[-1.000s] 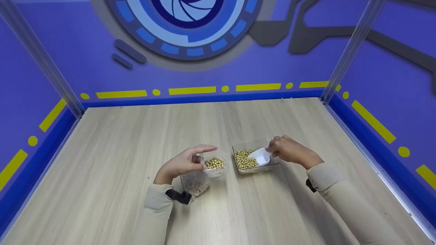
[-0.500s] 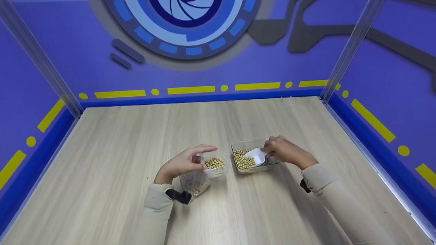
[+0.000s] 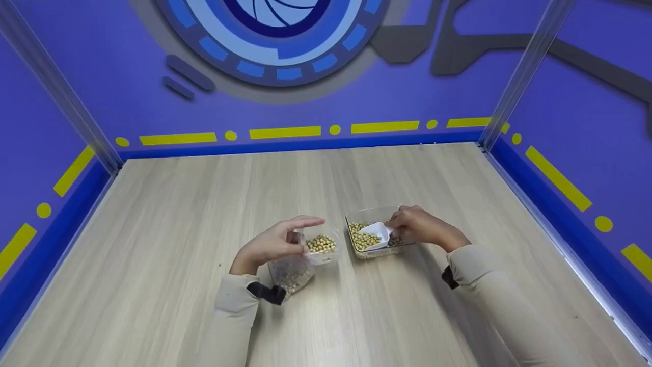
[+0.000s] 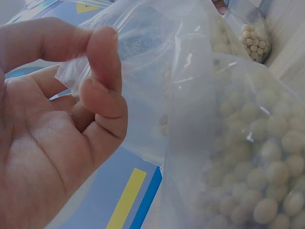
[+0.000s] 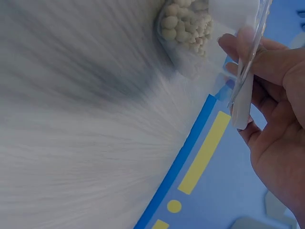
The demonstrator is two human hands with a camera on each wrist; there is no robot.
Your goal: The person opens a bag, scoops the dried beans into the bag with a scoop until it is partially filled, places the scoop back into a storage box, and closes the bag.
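Note:
My left hand pinches the rim of a clear plastic bag, with its thumb and curled fingers at the edge. Through the bag's gaping mouth pale yellow beans show. Just right of it stands a clear rectangular box, part filled with the same round beans. My right hand grips the handle of a white scoop at the box's right side. The scoop's blade lies tilted among the beans, with some on it. In the right wrist view the box wall partly covers the handle.
Both things stand on a light wood-grain table. Blue panels with yellow dashes enclose its back and sides. A narrow gap parts the bag's mouth from the box.
My right hand has pushed the scoop leftward through the beans in the box, and more beans sit on its blade. The left hand and bag look still.

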